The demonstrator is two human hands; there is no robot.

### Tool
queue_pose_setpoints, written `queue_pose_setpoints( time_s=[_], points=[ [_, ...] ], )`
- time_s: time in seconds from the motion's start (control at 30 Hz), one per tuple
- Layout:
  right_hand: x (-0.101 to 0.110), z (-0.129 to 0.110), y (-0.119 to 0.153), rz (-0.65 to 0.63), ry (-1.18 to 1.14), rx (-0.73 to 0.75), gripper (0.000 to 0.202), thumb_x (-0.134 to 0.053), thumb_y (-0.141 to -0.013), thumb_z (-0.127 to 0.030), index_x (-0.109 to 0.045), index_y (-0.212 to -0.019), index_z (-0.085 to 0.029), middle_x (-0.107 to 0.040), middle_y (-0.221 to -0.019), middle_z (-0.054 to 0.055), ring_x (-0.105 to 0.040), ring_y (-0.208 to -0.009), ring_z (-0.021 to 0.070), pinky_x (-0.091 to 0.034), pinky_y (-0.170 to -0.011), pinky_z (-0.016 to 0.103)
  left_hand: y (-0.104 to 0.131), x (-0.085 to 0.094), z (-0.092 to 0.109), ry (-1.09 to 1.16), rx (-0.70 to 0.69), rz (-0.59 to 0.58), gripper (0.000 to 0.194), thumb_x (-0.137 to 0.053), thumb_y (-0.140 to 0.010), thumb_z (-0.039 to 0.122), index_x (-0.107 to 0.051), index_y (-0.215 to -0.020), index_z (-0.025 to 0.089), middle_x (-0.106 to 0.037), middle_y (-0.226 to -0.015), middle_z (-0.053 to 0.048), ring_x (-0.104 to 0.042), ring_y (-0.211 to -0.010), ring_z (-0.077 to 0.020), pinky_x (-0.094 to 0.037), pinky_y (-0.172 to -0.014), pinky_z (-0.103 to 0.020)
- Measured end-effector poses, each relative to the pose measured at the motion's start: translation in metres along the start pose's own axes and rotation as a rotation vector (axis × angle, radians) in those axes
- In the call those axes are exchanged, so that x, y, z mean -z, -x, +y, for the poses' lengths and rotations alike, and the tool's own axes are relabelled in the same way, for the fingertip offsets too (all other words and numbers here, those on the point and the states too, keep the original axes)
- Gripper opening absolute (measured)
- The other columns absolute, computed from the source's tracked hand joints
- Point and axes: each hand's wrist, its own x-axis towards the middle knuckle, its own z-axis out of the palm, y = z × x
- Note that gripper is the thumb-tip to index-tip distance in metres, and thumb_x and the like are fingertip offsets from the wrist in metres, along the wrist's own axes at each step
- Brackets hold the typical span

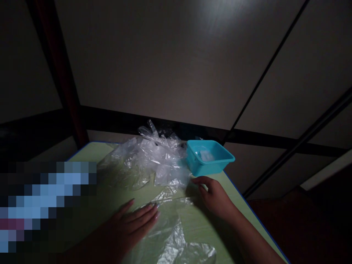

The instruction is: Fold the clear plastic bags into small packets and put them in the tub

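A clear plastic bag [176, 234] lies spread over the near part of the table. My left hand [134, 223] rests flat on its left side, fingers stretched out and holding nothing. Just in front of the blue basin, my right hand [213, 194] hovers over or touches the table with its fingers curled. Whether anything is between those fingertips cannot be made out. Beyond both hands sits a crumpled pile of clear plastic bags [154, 157]. To its right stands the turquoise plastic basin [210, 169], with something whitish and see-through inside.
The light green table [236, 205] has a blue edge and stands against a pale panelled wall or cabinet [154, 66] with dark strips. A blurred-out, pixelated patch covers the left side. Dark reddish floor [291, 220] shows at the right.
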Motion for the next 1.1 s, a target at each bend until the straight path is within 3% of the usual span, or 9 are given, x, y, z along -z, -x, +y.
queue_pose_setpoints(
  time_s=[0.17,0.27,0.37,0.43,0.5,0.6,0.67,0.83,1.1],
  points=[
    [-0.002,-0.016,0.009,0.107,0.187,0.226,0.034,-0.044,-0.09,-0.024,-0.058,-0.12,-0.016,-0.054,-0.132,0.015,-0.047,-0.124,0.0282,-0.026,-0.109,0.051,-0.003,0.003,0.0,0.09,0.076,-0.08,0.058,-0.035,-0.103,0.032,0.002,-0.147,0.038,-0.031,-0.148,0.002,-0.041,-0.132,-0.0238,-0.019,-0.114,-0.046],
    [-0.011,-0.038,0.026,-0.151,0.263,0.399,0.05,-0.048,-0.092,-0.03,-0.039,-0.141,-0.022,-0.039,-0.147,0.012,-0.034,-0.135,0.0278,-0.006,-0.113,0.057,-0.009,0.02,0.003,0.156,0.087,-0.089,0.054,-0.034,-0.102,0.037,-0.005,-0.148,0.039,-0.03,-0.149,0.002,-0.039,-0.133,-0.0265,-0.013,-0.114,-0.051],
    [-0.017,-0.055,0.037,-0.382,0.246,0.474,0.054,-0.051,-0.09,-0.031,-0.035,-0.142,-0.029,-0.037,-0.15,0.007,-0.034,-0.136,0.0268,-0.006,-0.113,0.057,-0.012,0.038,0.006,0.253,0.096,-0.105,0.052,-0.032,-0.102,0.04,-0.01,-0.149,0.036,-0.026,-0.151,0.001,-0.035,-0.135,-0.0267,-0.012,-0.114,-0.051],
    [-0.015,-0.056,0.036,-0.312,0.22,0.411,0.04,-0.047,-0.09,-0.026,-0.051,-0.131,-0.027,-0.052,-0.137,0.008,-0.045,-0.126,0.0263,-0.024,-0.109,0.051,-0.011,0.046,0.008,0.31,0.092,-0.153,0.066,-0.038,-0.096,0.055,-0.01,-0.15,0.031,-0.022,-0.153,-0.002,-0.03,-0.137,-0.029,-0.014,-0.114,-0.051],
    [-0.009,-0.046,0.027,-0.154,0.158,0.231,0.027,-0.044,-0.091,-0.027,-0.062,-0.109,-0.019,-0.065,-0.109,0.012,-0.059,-0.102,0.0255,-0.044,-0.09,0.041,-0.01,0.049,0.007,0.335,0.103,-0.194,0.081,-0.043,-0.088,0.067,-0.01,-0.151,0.028,-0.018,-0.154,-0.005,-0.027,-0.138,-0.0308,-0.015,-0.113,-0.052],
    [0.003,-0.023,0.01,-0.151,-0.136,-0.245,0.025,-0.044,-0.091,-0.037,-0.059,-0.095,-0.017,-0.066,-0.07,0.006,-0.062,-0.061,0.019,-0.047,-0.058,0.03,-0.009,0.046,0.005,0.344,0.101,-0.222,0.082,-0.041,-0.088,0.069,-0.009,-0.151,0.028,-0.016,-0.154,-0.006,-0.024,-0.139,-0.0299,-0.014,-0.113,-0.052],
    [0.008,-0.011,0.002,-0.227,-0.239,-0.369,0.027,-0.04,-0.092,-0.039,-0.054,-0.098,-0.016,-0.062,-0.056,0.002,-0.054,-0.039,0.0148,-0.042,-0.042,0.026,-0.008,0.044,0.003,0.349,0.08,-0.224,0.077,-0.038,-0.09,0.067,-0.009,-0.151,0.028,-0.015,-0.154,-0.005,-0.023,-0.14,-0.0286,-0.013,-0.113,-0.051],
    [0.0,-0.001,-0.002,-0.329,-0.428,-0.457,0.022,-0.045,-0.09,-0.038,-0.051,-0.09,-0.017,-0.067,-0.059,0.004,-0.06,-0.039,0.0145,-0.044,-0.038,0.022,-0.007,0.042,0.001,0.35,0.077,-0.229,0.073,-0.039,-0.092,0.062,-0.01,-0.151,0.029,-0.015,-0.154,-0.006,-0.023,-0.139,-0.0297,-0.014,-0.113,-0.052],
    [-0.006,0.001,-0.002,-0.249,-0.569,-0.396,0.045,-0.063,-0.073,-0.058,-0.062,-0.079,-0.014,-0.067,-0.066,0.004,-0.062,-0.048,0.0128,-0.049,-0.047,0.023,-0.008,0.053,0.002,0.375,0.123,-0.33,0.089,-0.05,-0.084,0.069,-0.004,-0.15,0.03,-0.011,-0.154,-0.008,-0.018,-0.14,-0.031,-0.015,-0.111,-0.057]
  ],
)
